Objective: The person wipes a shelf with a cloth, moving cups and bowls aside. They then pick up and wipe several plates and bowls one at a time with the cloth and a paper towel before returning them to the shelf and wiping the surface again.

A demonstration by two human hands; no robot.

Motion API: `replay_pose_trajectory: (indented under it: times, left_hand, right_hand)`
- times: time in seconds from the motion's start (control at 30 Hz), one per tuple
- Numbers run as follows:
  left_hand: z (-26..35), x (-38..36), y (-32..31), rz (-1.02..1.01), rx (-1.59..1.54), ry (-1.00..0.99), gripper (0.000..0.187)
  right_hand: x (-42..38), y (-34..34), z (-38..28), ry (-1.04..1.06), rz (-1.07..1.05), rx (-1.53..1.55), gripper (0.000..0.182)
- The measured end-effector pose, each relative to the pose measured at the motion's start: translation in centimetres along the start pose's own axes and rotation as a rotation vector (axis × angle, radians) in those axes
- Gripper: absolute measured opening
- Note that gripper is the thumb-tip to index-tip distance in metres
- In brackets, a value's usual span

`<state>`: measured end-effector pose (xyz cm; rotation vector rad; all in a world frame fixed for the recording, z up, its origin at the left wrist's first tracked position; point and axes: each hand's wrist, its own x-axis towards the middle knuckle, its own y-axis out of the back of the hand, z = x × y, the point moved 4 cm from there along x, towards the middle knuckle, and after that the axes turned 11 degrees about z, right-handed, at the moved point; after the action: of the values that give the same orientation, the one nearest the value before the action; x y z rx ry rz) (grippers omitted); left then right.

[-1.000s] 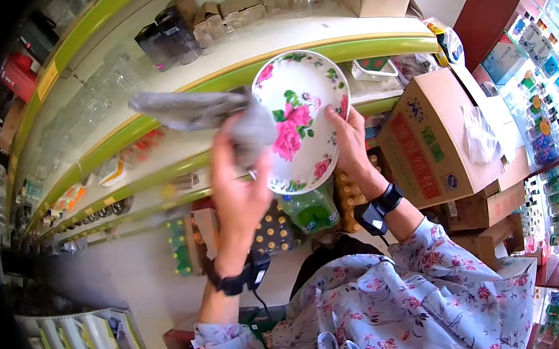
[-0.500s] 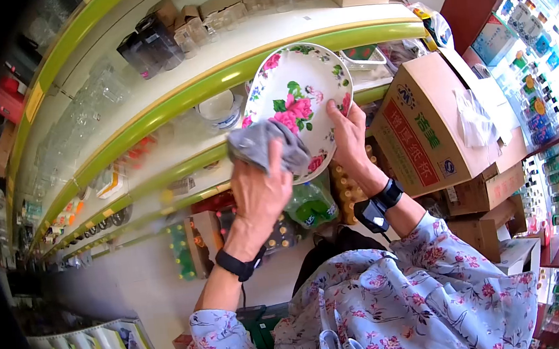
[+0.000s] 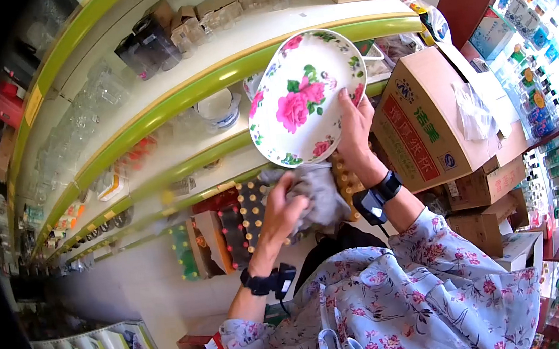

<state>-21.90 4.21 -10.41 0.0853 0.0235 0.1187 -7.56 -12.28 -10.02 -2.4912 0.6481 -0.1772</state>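
A white oval plate (image 3: 306, 98) with pink roses and green leaves is held up, its face toward me. My right hand (image 3: 356, 127) grips its right edge, thumb on the face and the other fingers hidden behind. Below the plate, my left hand (image 3: 282, 213) is closed on a grey cloth (image 3: 315, 198), which hangs bunched near the plate's lower rim. Whether the cloth touches the rim I cannot tell.
Green-edged shelves (image 3: 229, 71) with glassware lie ahead and to the left; a white bowl (image 3: 216, 106) sits on one. A large cardboard box (image 3: 422, 120) stands right of the plate. Bottle packs (image 3: 235, 236) are on the floor below.
The cloth has come off the plate's face and moved down and right with my left hand. The plate has shifted slightly up and tilted, still in my right hand.
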Motion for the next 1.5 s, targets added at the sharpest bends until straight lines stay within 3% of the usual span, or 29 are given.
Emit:
replay_pose_trajectory:
  times: [0.13,0.2,0.27,0.33,0.37,0.4,0.43,0.47,0.5,0.57,0.6,0.67,0.77,0.87,0.93,1.03,1.07,1.13,1.17,1.23,1.27,1.33,1.37,1.4,1.47,1.5]
  left_hand:
    - [-5.8,-1.7,5.4,0.535,-0.759,0.540,0.033]
    - [-3.0,-0.8,6.8,0.582,-0.974,0.392,0.035]
    - [-0.6,0.0,7.5,0.196,-1.125,0.180,0.041]
    - [4.2,0.7,4.9,0.353,-1.096,0.172,0.050]
    - [4.3,1.2,5.1,0.370,-1.010,0.179,0.053]
    - [5.7,1.4,4.7,0.207,-0.972,0.132,0.045]
    - [6.3,1.8,4.7,0.186,-0.917,0.151,0.044]
    - [6.6,2.2,4.7,0.163,-0.861,0.171,0.042]
    - [5.5,2.8,4.8,0.258,-0.594,0.128,0.043]
    - [5.9,3.3,3.3,0.109,-0.144,0.041,0.044]
    - [7.7,3.0,1.3,0.045,-0.161,0.121,0.043]
    - [5.9,1.9,0.3,-0.014,-0.034,-0.206,0.039]
    - [3.5,-0.7,-0.6,0.104,-0.551,0.158,0.041]
    - [4.9,-1.1,0.3,0.235,-0.548,-0.093,0.048]
    - [7.1,-0.1,1.1,0.301,-0.352,-0.252,0.050]
    - [7.4,4.0,1.6,0.229,-0.542,-0.140,0.055]
    - [6.6,5.3,1.6,0.199,-0.664,0.006,0.042]
    - [3.0,6.3,1.4,0.157,-0.571,0.105,0.035]
    - [-0.3,6.4,0.9,0.119,-0.706,0.349,0.036]
    - [0.9,4.7,-0.8,0.056,-0.002,0.073,0.041]
    - [-0.6,4.5,-2.0,0.051,-0.108,0.221,0.039]
    - [-2.7,3.9,-2.5,-0.052,-0.217,-0.050,0.037]
    - [-4.0,3.3,-2.7,-0.130,-0.042,-0.062,0.037]
    - [-4.5,2.8,-3.3,0.034,-0.289,0.112,0.039]
    - [-9.2,1.8,-3.3,0.076,-0.429,0.438,0.042]
    - [-7.9,1.9,-3.1,0.124,-0.359,0.389,0.046]
  right_hand:
    - [0.6,0.0,-1.4,-0.179,-0.055,-0.020,0.019]
    - [0.4,-0.1,-0.5,-0.309,-0.098,0.024,0.019]
    - [-1.0,-0.5,-0.7,-0.427,-0.167,-0.121,0.020]
    - [-2.8,-1.0,0.3,-0.460,-0.344,-0.219,0.022]
    - [-4.0,-1.3,0.8,-0.595,-0.406,-0.214,0.023]
    - [-5.2,-1.7,1.2,-0.729,-0.470,-0.209,0.023]
    - [-6.3,-2.4,1.5,-0.798,-0.489,0.006,0.026]
    - [-6.6,-2.7,1.0,-0.734,-0.452,0.032,0.028]
    - [-6.5,-3.0,0.8,-0.732,-0.456,0.052,0.029]
    - [-6.1,-3.1,0.5,-0.757,-0.455,0.130,0.029]
    - [-5.3,-3.0,0.5,-0.779,-0.458,0.187,0.028]
    - [-3.3,-2.9,0.8,-0.931,-0.454,0.324,0.030]
    - [-1.2,-1.8,0.5,-0.930,-0.443,0.292,0.030]
    - [-0.5,0.2,1.3,-0.831,-0.461,0.070,0.028]
    - [-2.5,1.4,0.7,-0.777,-0.563,-0.181,0.027]
    - [-5.8,2.2,2.1,-0.986,-0.574,-0.040,0.025]
    - [-6.3,2.3,2.3,-1.014,-0.567,-0.017,0.025]
    - [-6.5,2.7,2.6,-0.918,-0.501,-0.026,0.024]
    - [-6.1,2.7,2.7,-0.866,-0.464,-0.028,0.023]
    - [-4.8,3.8,3.6,-0.876,-0.300,-0.093,0.026]
    - [-4.1,4.8,4.2,-0.881,-0.213,-0.125,0.027]
    - [-1.8,7.5,6.7,-0.942,-0.129,-0.162,0.026]
    - [-0.7,8.5,7.2,-0.928,-0.119,-0.187,0.027]
    - [0.4,9.3,7.8,-0.913,-0.109,-0.214,0.027]
    - [3.4,10.8,9.9,-0.772,-0.082,-0.278,0.028]
    - [4.7,11.0,10.5,-0.718,-0.077,-0.326,0.028]
